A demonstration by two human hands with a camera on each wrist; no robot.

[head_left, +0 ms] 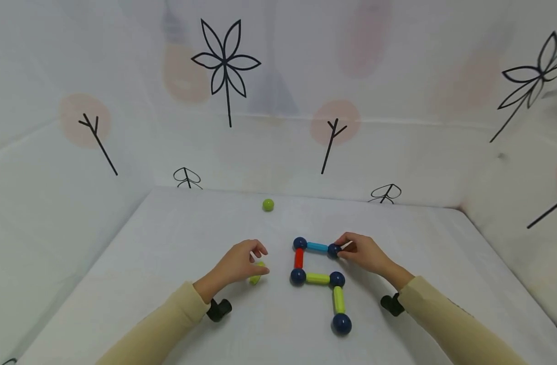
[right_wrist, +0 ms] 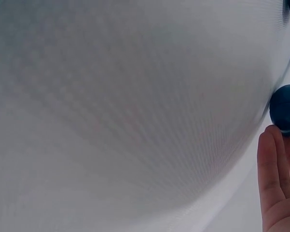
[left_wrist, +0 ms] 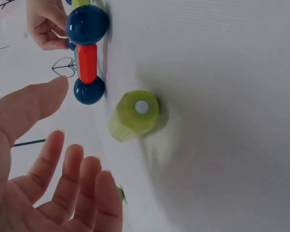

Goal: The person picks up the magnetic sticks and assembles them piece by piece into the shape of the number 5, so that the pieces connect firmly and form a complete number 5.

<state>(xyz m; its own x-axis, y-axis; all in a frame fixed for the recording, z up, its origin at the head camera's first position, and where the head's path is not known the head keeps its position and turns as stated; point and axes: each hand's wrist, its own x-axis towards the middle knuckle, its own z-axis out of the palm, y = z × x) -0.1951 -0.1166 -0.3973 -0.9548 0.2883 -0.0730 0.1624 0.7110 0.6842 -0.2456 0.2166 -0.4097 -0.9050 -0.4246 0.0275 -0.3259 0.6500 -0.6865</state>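
On the white table a joined chain of navy balls and coloured rods bends like an S. My right hand (head_left: 367,253) pinches the navy ball (head_left: 334,250) at its far right end, thumb and fingertips against it; the light blue rod (head_left: 317,247) runs from that ball to the corner ball (head_left: 300,244). A red rod (head_left: 298,258) and two yellow-green rods (head_left: 318,279) continue the chain to the near end ball (head_left: 341,324). With fingers spread and loosely bent, my left hand (head_left: 237,261) hovers beside a loose yellow-green rod (left_wrist: 135,116), whose silver end faces the left wrist camera.
A bright green ball (head_left: 268,205) lies alone near the back of the table. Black wrist devices (head_left: 220,309) hang under both sleeves. White cloth walls (head_left: 278,152) with flower drawings enclose the table at the back and sides.
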